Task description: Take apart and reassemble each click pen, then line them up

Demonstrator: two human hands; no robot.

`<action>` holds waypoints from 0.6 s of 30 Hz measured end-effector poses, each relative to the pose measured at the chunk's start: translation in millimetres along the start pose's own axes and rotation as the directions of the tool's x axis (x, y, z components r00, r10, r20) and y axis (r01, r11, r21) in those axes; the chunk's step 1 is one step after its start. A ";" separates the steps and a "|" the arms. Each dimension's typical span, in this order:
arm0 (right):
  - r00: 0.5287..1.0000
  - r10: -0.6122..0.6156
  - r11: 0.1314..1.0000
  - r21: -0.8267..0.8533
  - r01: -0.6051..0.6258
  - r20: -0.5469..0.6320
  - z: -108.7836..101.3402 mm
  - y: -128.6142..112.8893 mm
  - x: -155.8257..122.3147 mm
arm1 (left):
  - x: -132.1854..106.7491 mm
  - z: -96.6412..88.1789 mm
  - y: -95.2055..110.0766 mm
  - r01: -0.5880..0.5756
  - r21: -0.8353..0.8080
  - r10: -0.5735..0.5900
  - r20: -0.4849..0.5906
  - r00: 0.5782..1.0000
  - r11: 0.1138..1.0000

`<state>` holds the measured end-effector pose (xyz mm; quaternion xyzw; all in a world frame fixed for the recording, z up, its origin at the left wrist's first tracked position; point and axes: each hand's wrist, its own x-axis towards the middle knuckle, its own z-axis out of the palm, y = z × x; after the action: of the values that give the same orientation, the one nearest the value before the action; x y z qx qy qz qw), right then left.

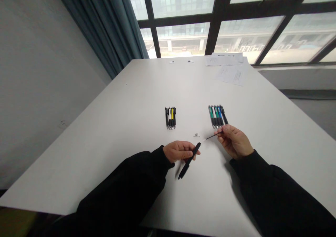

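Two pen rows (170, 118) on a white table (105, 153); left fingers (183, 154) clench barrel (188, 162), right fingers (219, 134) pinch refill (211, 137).

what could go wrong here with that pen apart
The small dark piece lies loose on the white table right beside both hands, so it could get brushed away or lost. The thin refill, pinched in the right hand, might slip or bend. The black pen body in the left hand could also drop if the grip loosens.
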<state>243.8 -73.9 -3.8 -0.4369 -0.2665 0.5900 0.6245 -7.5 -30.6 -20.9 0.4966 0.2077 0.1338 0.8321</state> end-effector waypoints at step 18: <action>0.982 0.045 0.944 -0.330 0.020 0.186 24.8 13.0 -20.2 | -1.2 13.6 6.7 0.038 0.016 -0.038 -0.018 0.999 0.999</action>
<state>213.0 -88.8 0.5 -0.4784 -0.4175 0.5801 0.5101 -2.2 -38.5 -9.1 0.4981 0.2254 0.1204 0.8286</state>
